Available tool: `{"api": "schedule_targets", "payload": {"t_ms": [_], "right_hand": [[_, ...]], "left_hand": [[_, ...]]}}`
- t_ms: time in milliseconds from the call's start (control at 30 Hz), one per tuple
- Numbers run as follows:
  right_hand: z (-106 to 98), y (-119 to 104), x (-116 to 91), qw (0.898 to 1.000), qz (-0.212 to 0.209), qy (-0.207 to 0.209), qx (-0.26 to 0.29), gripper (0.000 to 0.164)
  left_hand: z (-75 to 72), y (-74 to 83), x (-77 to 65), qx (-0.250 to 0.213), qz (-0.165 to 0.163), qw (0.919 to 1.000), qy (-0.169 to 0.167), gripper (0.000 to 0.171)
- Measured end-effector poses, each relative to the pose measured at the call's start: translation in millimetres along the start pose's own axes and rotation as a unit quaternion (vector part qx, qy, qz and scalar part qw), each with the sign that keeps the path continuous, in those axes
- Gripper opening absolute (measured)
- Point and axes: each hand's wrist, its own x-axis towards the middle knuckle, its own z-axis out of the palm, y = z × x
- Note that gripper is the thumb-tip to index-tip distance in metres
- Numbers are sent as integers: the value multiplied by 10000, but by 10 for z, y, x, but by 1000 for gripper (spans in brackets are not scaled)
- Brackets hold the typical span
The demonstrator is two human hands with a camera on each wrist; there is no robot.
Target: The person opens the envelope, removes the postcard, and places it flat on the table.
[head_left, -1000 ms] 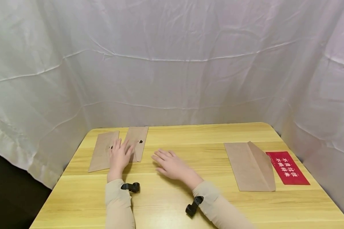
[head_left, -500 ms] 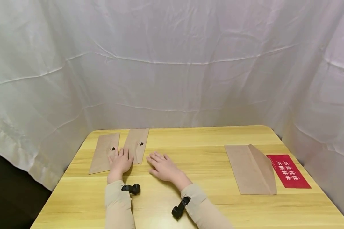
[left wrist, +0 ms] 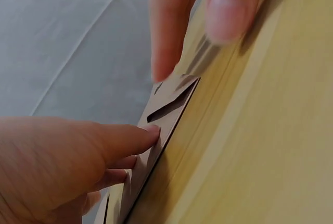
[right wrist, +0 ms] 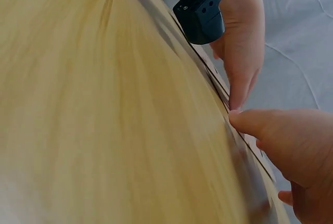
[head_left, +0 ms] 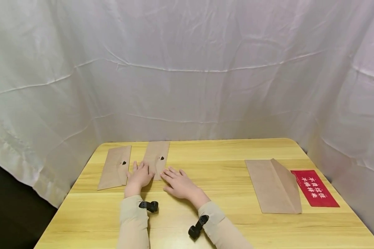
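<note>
Two brown paper envelopes with small black marks lie flat at the left of the table in the head view. My left hand (head_left: 140, 176) rests its spread fingers on the near left part of the right-hand envelope (head_left: 159, 149). The left wrist view shows the left thumb (left wrist: 151, 134) touching this envelope's surface beside a raised flap edge (left wrist: 166, 108). At the envelope's near right corner, my right hand (head_left: 180, 184) lies palm down, fingertips touching or very close to its edge. Just left of my left hand is the other envelope (head_left: 112, 167).
On the right side of the table (head_left: 218, 207) lies a brown envelope with its flap unfolded (head_left: 265, 186). Beside it is a red card with white characters (head_left: 314, 190). A pale curtain (head_left: 187, 97) hangs around the table's back and sides.
My left hand has slid the right-hand envelope a little to the right, away from the other one. My right hand has moved left, up to that envelope's edge.
</note>
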Motion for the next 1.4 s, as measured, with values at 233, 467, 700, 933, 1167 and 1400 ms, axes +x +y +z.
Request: {"api": "schedule_targets", "payload": {"t_ms": [233, 467, 700, 933, 1167, 1400], "right_hand": [[-14, 52, -63, 9996, 91, -274, -38, 55], [-66, 156, -203, 9996, -12, -285, 11, 54], [-125, 260, -398, 9995, -220, -216, -28, 53], [-185, 358, -584, 9991, -335, -251, 33, 53], [-265, 421, -785, 9984, -473, -310, 47, 52], [-279, 454, -952, 9985, -448, -322, 37, 53]], "left_hand": [[35, 146, 2, 183, 97, 9998, 13, 58], [34, 180, 5, 67, 313, 9986, 412, 52], [52, 214, 23, -36, 645, 9975, 295, 55], [57, 283, 28, -205, 1125, 9934, -116, 62], [90, 383, 24, -450, 1364, 9873, -674, 71], [123, 575, -36, -206, 1309, 9869, -915, 73]]}}
